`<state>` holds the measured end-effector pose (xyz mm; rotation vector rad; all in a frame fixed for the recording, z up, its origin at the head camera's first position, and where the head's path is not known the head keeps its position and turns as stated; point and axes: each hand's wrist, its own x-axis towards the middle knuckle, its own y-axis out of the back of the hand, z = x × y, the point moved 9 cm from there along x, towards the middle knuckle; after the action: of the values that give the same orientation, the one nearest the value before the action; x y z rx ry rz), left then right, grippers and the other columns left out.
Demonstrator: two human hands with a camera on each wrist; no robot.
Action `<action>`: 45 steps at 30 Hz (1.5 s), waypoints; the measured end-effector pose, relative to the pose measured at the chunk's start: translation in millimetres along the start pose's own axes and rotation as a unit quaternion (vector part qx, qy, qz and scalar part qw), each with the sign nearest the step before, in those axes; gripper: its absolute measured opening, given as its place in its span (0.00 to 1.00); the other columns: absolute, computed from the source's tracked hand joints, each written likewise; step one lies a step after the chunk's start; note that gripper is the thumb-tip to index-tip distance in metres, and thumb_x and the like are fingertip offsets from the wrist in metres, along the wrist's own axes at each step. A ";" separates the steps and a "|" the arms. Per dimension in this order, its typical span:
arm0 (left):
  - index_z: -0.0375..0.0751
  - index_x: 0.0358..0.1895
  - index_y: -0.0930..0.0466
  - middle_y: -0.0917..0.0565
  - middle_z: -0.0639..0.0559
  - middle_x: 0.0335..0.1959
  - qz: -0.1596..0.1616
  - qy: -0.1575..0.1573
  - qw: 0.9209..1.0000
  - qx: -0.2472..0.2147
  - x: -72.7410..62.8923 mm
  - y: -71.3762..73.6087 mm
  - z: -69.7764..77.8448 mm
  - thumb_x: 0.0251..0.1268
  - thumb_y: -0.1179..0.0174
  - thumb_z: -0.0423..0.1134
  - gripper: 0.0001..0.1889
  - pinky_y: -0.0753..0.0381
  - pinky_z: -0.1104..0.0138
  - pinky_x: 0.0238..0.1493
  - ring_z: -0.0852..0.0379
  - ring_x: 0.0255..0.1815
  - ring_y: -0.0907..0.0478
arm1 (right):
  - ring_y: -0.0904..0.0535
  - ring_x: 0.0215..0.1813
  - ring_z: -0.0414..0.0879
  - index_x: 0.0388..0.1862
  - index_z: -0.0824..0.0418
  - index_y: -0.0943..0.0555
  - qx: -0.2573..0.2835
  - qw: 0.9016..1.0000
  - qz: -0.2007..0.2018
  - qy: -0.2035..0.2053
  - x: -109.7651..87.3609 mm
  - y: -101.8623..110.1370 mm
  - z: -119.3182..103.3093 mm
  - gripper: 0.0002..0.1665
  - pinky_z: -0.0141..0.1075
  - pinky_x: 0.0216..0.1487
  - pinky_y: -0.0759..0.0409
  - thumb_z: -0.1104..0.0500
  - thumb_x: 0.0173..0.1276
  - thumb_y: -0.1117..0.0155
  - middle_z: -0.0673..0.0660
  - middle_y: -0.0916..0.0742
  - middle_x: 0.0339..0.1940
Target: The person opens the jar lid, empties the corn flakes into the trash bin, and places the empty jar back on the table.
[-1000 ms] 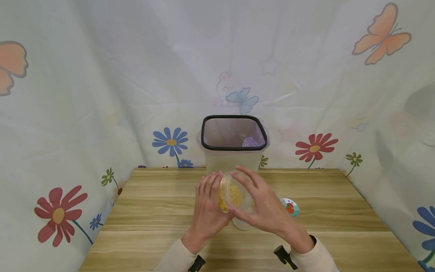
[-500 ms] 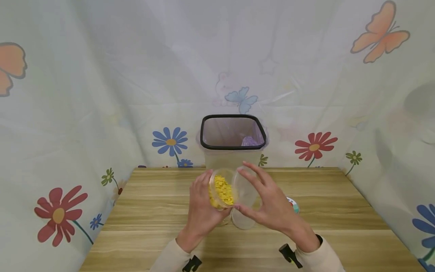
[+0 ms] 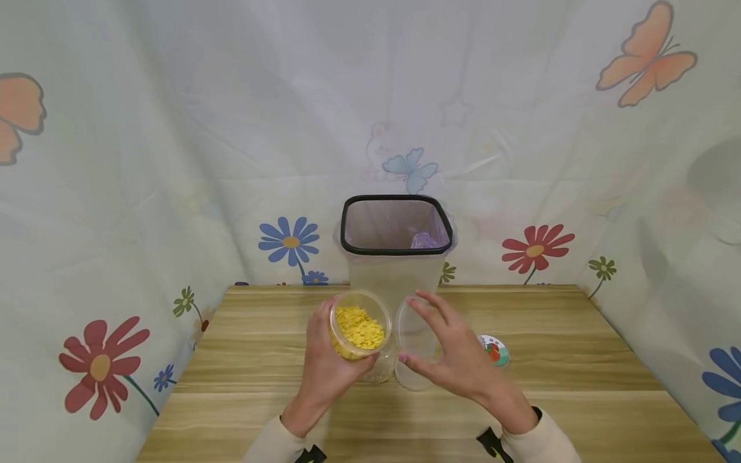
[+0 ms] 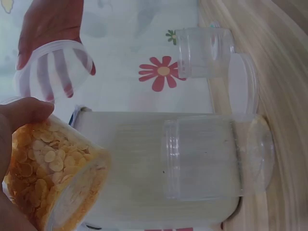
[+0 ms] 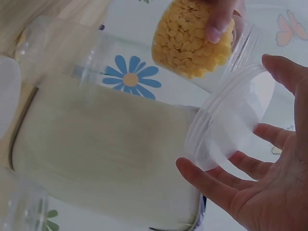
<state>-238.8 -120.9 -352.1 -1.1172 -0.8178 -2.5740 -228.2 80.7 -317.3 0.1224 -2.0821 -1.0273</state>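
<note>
My left hand (image 3: pixel 327 366) grips a clear round jar (image 3: pixel 336 334) of yellow flakes (image 3: pixel 360 329), its mouth uncovered and tilted toward the head camera. In the left wrist view the flakes (image 4: pixel 45 159) show through the jar's wall. My right hand (image 3: pixel 466 363) pinches a translucent round lid (image 3: pixel 413 331) by its rim, between thumb and fingers. The lid stands nearly on edge, to the right of the jar and apart from it. In the right wrist view the lid (image 5: pixel 228 118) is seen side-on, with the fingertips at its edge.
Behind the hands stands a pale bin (image 3: pixel 399 273) with a black rim and purple liner. Two more clear jars, one nearer (image 4: pixel 204 159) and one farther (image 4: pixel 204 53), stand on the wooden table (image 3: pixel 260 373). Another lid (image 4: pixel 243 84) lies between them. A round fruit-picture label (image 3: pixel 494 352) shows at right.
The lid has come off the jar's mouth. My left hand has moved left with the jar and tipped its mouth toward the head camera; my right hand has kept hold of the lid.
</note>
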 end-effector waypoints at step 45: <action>0.45 0.72 0.42 0.32 0.44 0.66 0.009 0.214 0.976 0.041 -39.9 85.4 -96.8 0.27 0.15 0.42 0.60 0.31 0.44 0.65 0.44 0.65 0.31 | 0.32 0.73 0.54 0.75 0.41 0.37 -0.037 0.980 -0.191 0.047 -13.8 -133.9 -54.3 0.45 0.53 0.61 0.22 0.35 0.60 0.33 0.52 0.32 0.76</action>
<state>-235.5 -247.0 -400.4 -0.5096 -0.7888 -2.5964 -213.7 -37.2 -400.8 0.5409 -1.9727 -1.2979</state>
